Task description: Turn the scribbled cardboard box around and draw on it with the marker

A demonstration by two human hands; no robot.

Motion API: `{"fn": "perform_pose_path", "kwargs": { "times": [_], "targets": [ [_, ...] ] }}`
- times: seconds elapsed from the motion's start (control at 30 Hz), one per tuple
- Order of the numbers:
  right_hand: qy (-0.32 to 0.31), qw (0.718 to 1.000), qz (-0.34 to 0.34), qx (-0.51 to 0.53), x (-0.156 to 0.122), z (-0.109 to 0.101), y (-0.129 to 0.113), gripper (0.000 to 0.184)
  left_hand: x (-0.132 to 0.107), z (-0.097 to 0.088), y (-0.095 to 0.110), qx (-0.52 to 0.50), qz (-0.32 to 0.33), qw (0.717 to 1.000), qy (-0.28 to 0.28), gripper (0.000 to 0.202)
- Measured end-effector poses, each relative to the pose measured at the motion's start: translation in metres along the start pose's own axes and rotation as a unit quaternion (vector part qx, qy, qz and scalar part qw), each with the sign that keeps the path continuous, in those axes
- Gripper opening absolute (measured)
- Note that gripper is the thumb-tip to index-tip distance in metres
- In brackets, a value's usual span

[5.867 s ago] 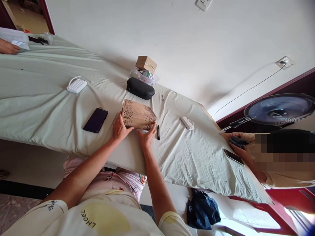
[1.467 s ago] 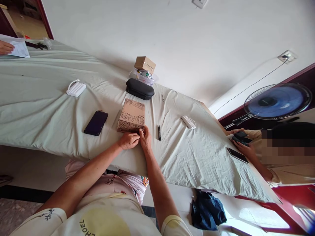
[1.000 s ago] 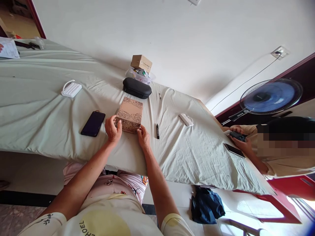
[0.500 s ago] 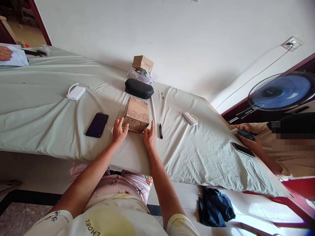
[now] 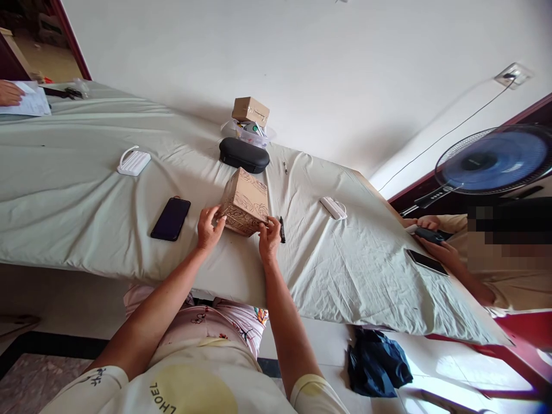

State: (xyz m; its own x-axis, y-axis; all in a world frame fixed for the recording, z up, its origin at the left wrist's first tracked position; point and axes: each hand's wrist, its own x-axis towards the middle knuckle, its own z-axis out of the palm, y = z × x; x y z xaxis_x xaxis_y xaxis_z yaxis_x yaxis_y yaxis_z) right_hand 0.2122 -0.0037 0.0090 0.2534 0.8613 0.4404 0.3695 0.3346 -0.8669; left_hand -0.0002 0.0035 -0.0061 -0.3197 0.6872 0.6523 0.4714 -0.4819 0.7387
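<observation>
A brown cardboard box (image 5: 245, 198) with dark swirling line drawings stands on the cloth-covered table in front of me, turned at an angle. My left hand (image 5: 210, 229) grips its near left corner, thumb on the front and fingers along the side. At the near right corner, my right hand (image 5: 269, 234) holds the box between bent fingers and thumb. A black marker pen (image 5: 282, 230) lies just right of my right hand. To the left of my left hand rests a dark smartphone (image 5: 171, 218).
Behind the box sit a black zip case (image 5: 244, 155), a clear plastic tub (image 5: 254, 138) and a small carton (image 5: 250, 110). White devices (image 5: 134, 163) lie left and right. Another person (image 5: 452, 253) sits at the right near a fan (image 5: 491, 161); someone's hand (image 5: 9, 93) rests on papers far left.
The box has turned, its near right corner swinging to the right. My right hand has shifted right and its fingers have bent onto that corner. My left hand stays nearly in place.
</observation>
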Motion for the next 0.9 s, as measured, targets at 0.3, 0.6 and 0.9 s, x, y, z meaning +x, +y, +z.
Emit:
{"fn": "perform_pose_path", "kwargs": {
  "times": [0.3,0.6,0.9],
  "targets": [
    [-0.043,0.998,0.013,0.050,-0.004,0.005,-0.004,0.039,-0.004,0.007,0.002,-0.078,-0.072,0.994,-0.018,0.059],
    [-0.101,0.994,0.028,-0.029,-0.003,0.008,0.002,0.032,-0.001,0.006,-0.001,-0.103,-0.072,0.992,-0.026,0.076],
    [-0.127,0.979,-0.030,-0.159,0.002,0.006,0.011,0.016,-0.003,0.010,-0.009,-0.021,-0.016,0.998,-0.059,0.062]
  ]
}}
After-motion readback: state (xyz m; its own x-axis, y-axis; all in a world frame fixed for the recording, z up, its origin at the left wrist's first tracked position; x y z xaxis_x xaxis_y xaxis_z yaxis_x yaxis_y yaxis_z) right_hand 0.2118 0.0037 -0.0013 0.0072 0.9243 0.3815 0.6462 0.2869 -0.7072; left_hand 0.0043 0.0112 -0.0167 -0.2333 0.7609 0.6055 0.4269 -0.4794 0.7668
